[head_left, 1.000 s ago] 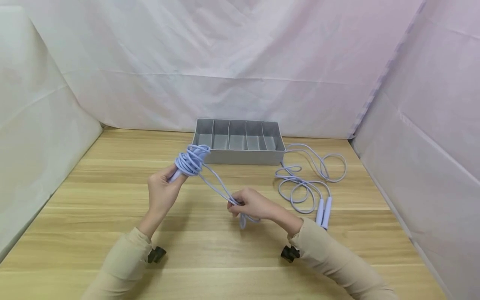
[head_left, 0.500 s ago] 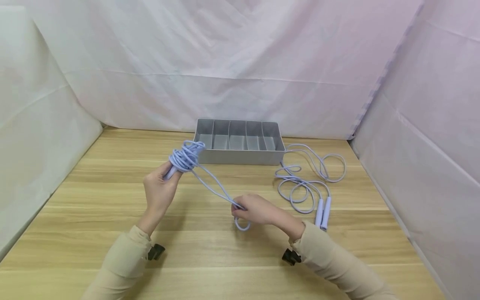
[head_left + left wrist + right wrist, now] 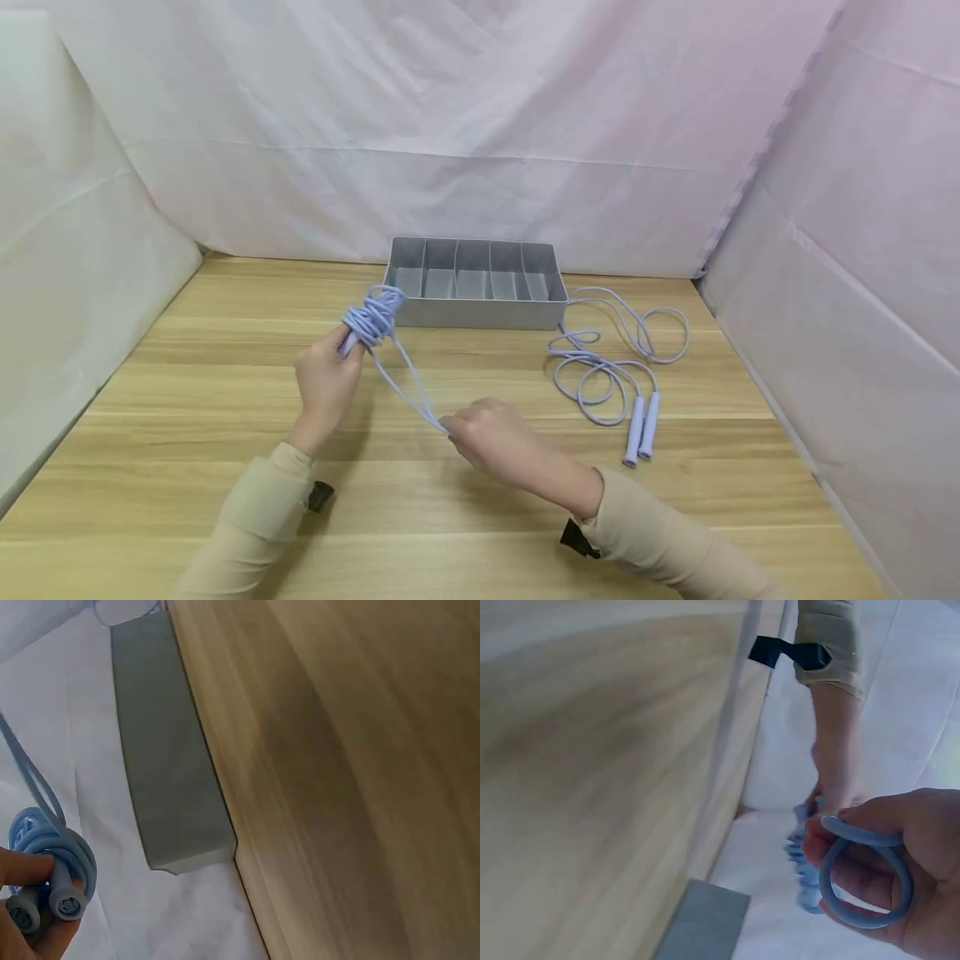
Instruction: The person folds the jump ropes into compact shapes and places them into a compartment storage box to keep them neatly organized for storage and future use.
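Observation:
My left hand [image 3: 327, 379] grips the two handles of a light blue jump rope [image 3: 372, 317], whose cord is wound in many turns round them. In the left wrist view the two handle ends [image 3: 67, 901] poke out beside the thumb. From the bundle a doubled length of cord runs down to my right hand [image 3: 491, 442], which pinches it over the middle of the table. The right wrist view shows a small loop of cord [image 3: 866, 922] curling out of the right hand's fingers. Both hands are held above the wooden table [image 3: 420, 517].
A grey tray with several compartments [image 3: 480, 313] stands at the back middle, just behind the wound bundle. To its right lies a second light blue jump rope [image 3: 600, 362], loosely looped, its two handles [image 3: 642, 429] side by side. White cloth [image 3: 480, 200] hangs around the table.
My right hand has shifted slightly down and turned, with the loop below it now out of sight in the head view. The left hand has tilted a little while keeping hold of the bundle.

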The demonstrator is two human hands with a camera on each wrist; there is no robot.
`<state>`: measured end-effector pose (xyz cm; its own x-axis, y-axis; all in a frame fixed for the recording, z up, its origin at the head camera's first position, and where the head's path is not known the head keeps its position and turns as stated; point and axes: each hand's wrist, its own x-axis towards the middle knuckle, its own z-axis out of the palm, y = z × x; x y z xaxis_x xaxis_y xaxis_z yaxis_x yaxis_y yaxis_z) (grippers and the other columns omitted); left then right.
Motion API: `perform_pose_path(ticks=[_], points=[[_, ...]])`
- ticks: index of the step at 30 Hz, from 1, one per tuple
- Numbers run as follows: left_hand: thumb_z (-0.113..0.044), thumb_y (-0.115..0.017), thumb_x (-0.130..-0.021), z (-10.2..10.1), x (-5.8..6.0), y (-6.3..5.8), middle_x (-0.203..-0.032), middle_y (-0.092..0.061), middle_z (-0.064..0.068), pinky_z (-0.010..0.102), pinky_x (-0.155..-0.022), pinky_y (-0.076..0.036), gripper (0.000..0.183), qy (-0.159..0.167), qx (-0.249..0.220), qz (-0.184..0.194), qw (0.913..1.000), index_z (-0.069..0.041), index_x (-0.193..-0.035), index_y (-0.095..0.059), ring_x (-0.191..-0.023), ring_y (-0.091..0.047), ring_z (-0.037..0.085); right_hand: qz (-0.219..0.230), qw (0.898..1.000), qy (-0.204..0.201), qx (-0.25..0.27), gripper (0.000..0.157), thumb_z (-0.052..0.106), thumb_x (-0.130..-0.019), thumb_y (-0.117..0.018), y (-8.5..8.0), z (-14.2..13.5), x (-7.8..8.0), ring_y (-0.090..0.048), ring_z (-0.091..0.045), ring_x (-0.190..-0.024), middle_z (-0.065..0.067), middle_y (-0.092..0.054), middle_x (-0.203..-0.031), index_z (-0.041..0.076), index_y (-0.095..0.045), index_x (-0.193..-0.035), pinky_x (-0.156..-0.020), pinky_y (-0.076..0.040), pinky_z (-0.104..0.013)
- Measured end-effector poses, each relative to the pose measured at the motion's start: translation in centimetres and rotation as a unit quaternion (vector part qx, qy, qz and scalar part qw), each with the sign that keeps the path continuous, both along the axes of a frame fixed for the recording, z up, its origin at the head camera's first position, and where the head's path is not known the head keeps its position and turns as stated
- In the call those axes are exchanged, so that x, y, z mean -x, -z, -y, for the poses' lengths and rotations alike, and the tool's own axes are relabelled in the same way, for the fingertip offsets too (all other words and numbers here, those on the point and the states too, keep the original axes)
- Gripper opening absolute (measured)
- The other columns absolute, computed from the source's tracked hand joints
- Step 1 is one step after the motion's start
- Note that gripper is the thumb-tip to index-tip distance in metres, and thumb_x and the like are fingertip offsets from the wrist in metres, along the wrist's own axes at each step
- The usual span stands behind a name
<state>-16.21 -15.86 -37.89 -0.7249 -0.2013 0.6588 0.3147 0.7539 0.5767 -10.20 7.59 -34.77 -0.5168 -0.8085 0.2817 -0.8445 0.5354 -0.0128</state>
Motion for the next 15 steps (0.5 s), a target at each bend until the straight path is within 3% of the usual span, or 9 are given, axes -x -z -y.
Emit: perform_pose_path(ticks=[3, 6, 9, 15], points=[[0.003, -0.068, -0.072, -0.1, -0.2, 0.3, -0.061, -0.064, 0.018, 0.033, -0.037, -0.042, 0.018, 0.007, 0.096, 0.005, 0.9953, 0.008, -0.089, -0.066, -0.038, -0.049, 0.019, -0.088, 0.995, -0.029, -0.028, 0.010, 0.008, -0.079, -0.067, -1.0, -0.1, 0.1, -0.062, -0.009, -0.074, 0.004, -0.068, -0.079, 0.011, -0.067, -0.089, -0.085, -0.049, -0.033], [0.003, -0.068, -0.070, -0.1, -0.5, 0.3, -0.050, -0.057, 0.012, 0.027, -0.033, -0.029, 0.014, 0.018, 0.157, 0.011, 0.9874, 0.006, -0.084, -0.066, -0.035, -0.035, 0.012, -0.133, 0.990, -0.046, -0.018, 0.013, 0.005, -0.077, -0.068, -2.3, -0.5, 0.5, -0.061, -0.011, -0.075, 0.004, -0.067, -0.081, 0.010, -0.067, -0.089, -0.090, -0.047, -0.036], [0.004, -0.069, -0.069, -0.1, -0.8, 0.2, -0.049, -0.056, 0.009, 0.024, -0.034, -0.026, 0.013, 0.044, 0.177, 0.019, 0.9831, 0.004, -0.081, -0.065, -0.036, -0.032, 0.009, -0.163, 0.985, -0.062, 0.006, 0.015, 0.002, -0.075, -0.068, -3.9, -1.1, 1.0, -0.059, -0.012, -0.075, 0.004, -0.066, -0.079, 0.010, -0.067, -0.088, -0.091, -0.046, -0.037], [0.004, -0.073, -0.066, -0.3, -1.5, -0.2, -0.051, -0.056, 0.008, 0.027, -0.036, -0.033, 0.019, 0.107, 0.215, 0.038, 0.9701, 0.003, -0.084, -0.065, -0.039, -0.037, 0.011, -0.195, 0.977, -0.081, 0.043, 0.022, -0.005, -0.074, -0.066, -6.6, -1.9, 2.0, -0.061, -0.012, -0.078, 0.004, -0.067, -0.079, 0.011, -0.070, -0.088, -0.096, -0.042, -0.036]])
